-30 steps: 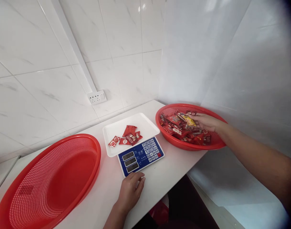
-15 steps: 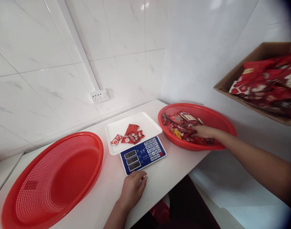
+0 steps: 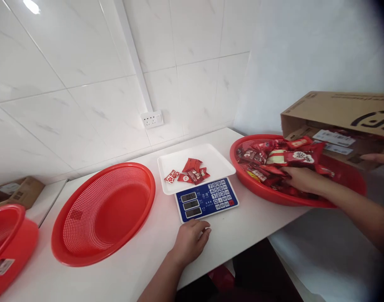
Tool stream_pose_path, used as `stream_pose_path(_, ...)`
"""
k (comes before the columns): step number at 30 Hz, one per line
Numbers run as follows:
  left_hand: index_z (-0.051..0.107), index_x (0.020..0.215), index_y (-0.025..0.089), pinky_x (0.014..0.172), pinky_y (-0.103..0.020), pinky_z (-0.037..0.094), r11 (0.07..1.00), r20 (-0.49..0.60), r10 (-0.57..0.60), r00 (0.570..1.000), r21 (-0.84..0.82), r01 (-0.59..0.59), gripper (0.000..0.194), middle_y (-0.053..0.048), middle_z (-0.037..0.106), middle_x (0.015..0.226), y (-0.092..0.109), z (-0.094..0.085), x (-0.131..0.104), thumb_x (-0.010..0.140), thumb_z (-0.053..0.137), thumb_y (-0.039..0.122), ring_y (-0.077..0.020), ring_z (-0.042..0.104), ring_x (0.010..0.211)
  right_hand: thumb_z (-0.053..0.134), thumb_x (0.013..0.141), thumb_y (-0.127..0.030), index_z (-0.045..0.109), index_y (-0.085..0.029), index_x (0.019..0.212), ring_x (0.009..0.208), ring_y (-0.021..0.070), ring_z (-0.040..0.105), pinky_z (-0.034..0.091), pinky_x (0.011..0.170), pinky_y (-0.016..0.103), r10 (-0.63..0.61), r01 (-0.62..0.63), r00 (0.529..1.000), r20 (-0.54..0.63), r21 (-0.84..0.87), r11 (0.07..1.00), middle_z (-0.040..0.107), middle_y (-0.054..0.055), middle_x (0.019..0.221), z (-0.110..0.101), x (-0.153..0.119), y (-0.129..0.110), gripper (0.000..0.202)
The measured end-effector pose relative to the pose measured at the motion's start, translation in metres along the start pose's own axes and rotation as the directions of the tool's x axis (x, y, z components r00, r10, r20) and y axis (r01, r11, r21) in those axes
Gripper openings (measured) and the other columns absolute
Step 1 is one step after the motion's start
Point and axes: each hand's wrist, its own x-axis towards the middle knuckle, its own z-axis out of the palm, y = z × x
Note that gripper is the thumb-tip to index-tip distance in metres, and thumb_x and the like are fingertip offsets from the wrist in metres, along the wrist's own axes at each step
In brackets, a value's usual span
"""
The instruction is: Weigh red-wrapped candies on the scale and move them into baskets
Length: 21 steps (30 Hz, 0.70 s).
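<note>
At right end of white table (image 3: pixel 141 268): large red basket (image 3: pixel 352 176), heaped on its left with wrapped packets (image 3: pixel 261 157). Over its right part, cardboard box (image 3: pixel 336 105), tipped, mouth toward basket, white printed labels (image 3: pixel 333 137) and something dark red inside. By box at far right edge, another person's hand (image 3: pixel 379 158), partly cut off. Mid-table: blue-and-white scale (image 3: pixel 207 197), white tray (image 3: pixel 207 155) on top with small cluster of packets. Left of scale: red perforated basket (image 3: pixel 113 218), solid base. Far left: part of third red basket (image 3: pixel 24 239) with label outside; behind it, smaller cardboard box (image 3: pixel 34 193).

Packets mostly red to dark red, glossy, crimped, some with white lettering; one pale yellow-green in heap, bit of yellow lower down. On tray, one white with red pattern at left of cluster.

Right hand (image 3: pixel 305 179) deep in heap, fingertips hidden; grip: cannot tell. Left hand (image 3: pixel 192 240) at scale's front edge, fingers loosely curled, not clamped on anything.
</note>
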Motion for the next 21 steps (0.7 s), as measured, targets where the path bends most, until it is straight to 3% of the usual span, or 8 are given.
stream_pose_path(5,0.065,0.096,0.021,0.067,-0.027,0.053,1.000,0.004,0.011,1.000,0.007,-0.011,0.022,-0.005,0.070,0.082,0.001,0.000,0.000,0.090,0.044,0.026,-0.0166,0.065,0.074,0.054,0.081,-0.039,0.065,-0.023,0.097,0.100,0.0319,0.058,0.045,0.072,0.039,0.013,-0.012,1.000,0.016,-0.063,0.998,0.060,0.014,0.119,-0.018,-0.007,-0.021,0.025)
stream_pose_path(11,0.064,0.096,0.021,0.068,-0.028,0.053,1.000,-0.025,-0.012,1.000,0.009,0.012,0.022,-0.005,0.070,0.084,-0.002,-0.001,-0.001,0.090,0.044,0.027,-0.0172,0.065,0.076,0.047,0.084,-0.028,0.064,-0.020,0.092,0.101,0.0301,0.057,0.044,0.080,0.039,0.021,-0.024,0.998,-0.056,-0.055,0.998,0.062,0.014,0.114,-0.039,-0.005,-0.058,0.021)
stream_pose_path(14,0.065,0.095,0.021,0.068,-0.028,0.052,1.000,-0.034,-0.022,0.999,-0.001,0.022,0.022,-0.005,0.069,0.083,-0.002,-0.001,-0.002,0.090,0.044,0.027,-0.0170,0.064,0.076,0.049,0.084,-0.033,0.062,-0.022,0.098,0.096,0.0260,0.061,0.046,0.082,0.036,0.008,0.014,0.996,-0.093,0.241,0.970,0.067,0.009,0.105,-0.043,-0.014,-0.089,0.022)
stream_pose_path(16,0.065,0.094,0.021,0.069,-0.028,0.052,1.000,-0.025,-0.015,1.000,-0.006,0.015,0.022,-0.005,0.069,0.083,-0.002,-0.001,-0.001,0.090,0.043,0.027,-0.0168,0.064,0.076,0.053,0.081,-0.036,0.061,-0.024,0.094,0.088,0.0231,0.064,0.048,0.079,0.034,-0.057,0.116,0.991,-0.122,0.554,0.824,0.070,0.005,0.096,-0.041,-0.021,-0.118,0.019)
stream_pose_path(18,0.065,0.094,0.020,0.069,-0.028,0.052,1.000,-0.024,-0.014,1.000,-0.008,0.014,0.023,-0.005,0.069,0.083,-0.003,-0.002,-0.001,0.090,0.043,0.026,-0.0169,0.064,0.076,0.055,0.079,-0.037,0.060,-0.025,0.085,0.085,0.0220,0.065,0.049,0.079,0.035,-0.179,0.243,0.970,-0.165,0.638,0.730,0.070,0.002,0.090,-0.032,-0.027,-0.148,0.014)
stream_pose_path(21,0.065,0.094,0.020,0.068,-0.028,0.052,0.999,-0.046,-0.037,0.998,-0.018,0.036,0.022,-0.005,0.069,0.083,-0.005,-0.003,-0.001,0.090,0.044,0.026,-0.0167,0.064,0.076,0.053,0.080,-0.035,0.060,-0.026,0.085,0.077,0.0197,0.066,0.051,0.077,0.036,-0.272,0.316,0.947,-0.172,0.654,0.687,0.070,0.001,0.087,-0.012,-0.024,-0.185,0.012)
